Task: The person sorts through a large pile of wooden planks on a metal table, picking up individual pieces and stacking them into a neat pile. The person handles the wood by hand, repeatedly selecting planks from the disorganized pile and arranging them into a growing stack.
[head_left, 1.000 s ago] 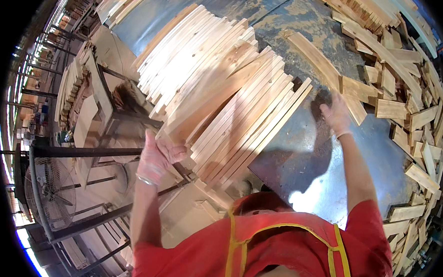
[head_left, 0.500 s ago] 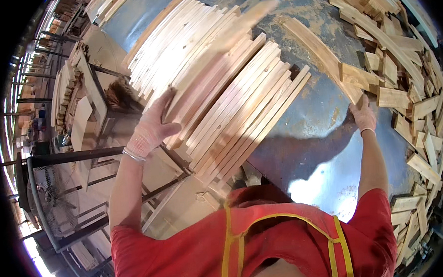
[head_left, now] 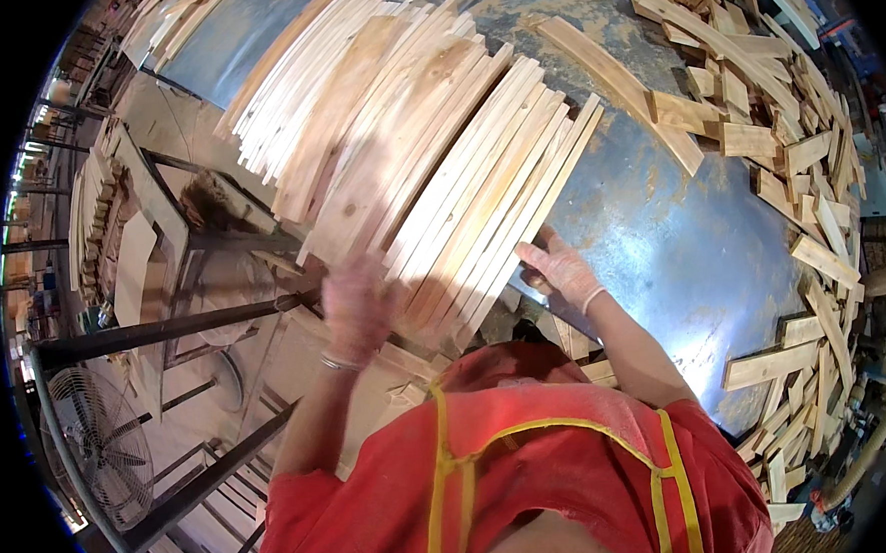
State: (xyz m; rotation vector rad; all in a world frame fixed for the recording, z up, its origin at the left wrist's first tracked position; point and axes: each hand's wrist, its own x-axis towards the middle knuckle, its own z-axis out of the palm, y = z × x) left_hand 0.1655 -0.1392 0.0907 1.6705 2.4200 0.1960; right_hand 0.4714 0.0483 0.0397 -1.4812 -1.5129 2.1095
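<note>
A row of pale wooden boards [head_left: 477, 165] lies side by side across the metal table, with wider boards [head_left: 349, 101] on top of its left part. My left hand [head_left: 359, 306], in a light glove and smeared by motion, is at the near ends of the boards in the middle of the row. Its fingers do not show clearly. On the row's right side, my gloved right hand [head_left: 563, 273] has thumb and fingers apart, close against the near part of the outermost board [head_left: 550, 206]. Whether it presses on that board I cannot tell.
A longer board [head_left: 618, 87] lies on the metal table [head_left: 661, 235] right of the row, crossed by a short offcut [head_left: 683, 112]. Many offcuts [head_left: 812, 157] are heaped along the right edge. A caged fan [head_left: 99, 445] and a dark metal frame [head_left: 166, 336] stand at the left.
My right hand has left the longer board and moved left to the row's side. My left hand has come nearer and right. The board that was blurred over the row now rests on it.
</note>
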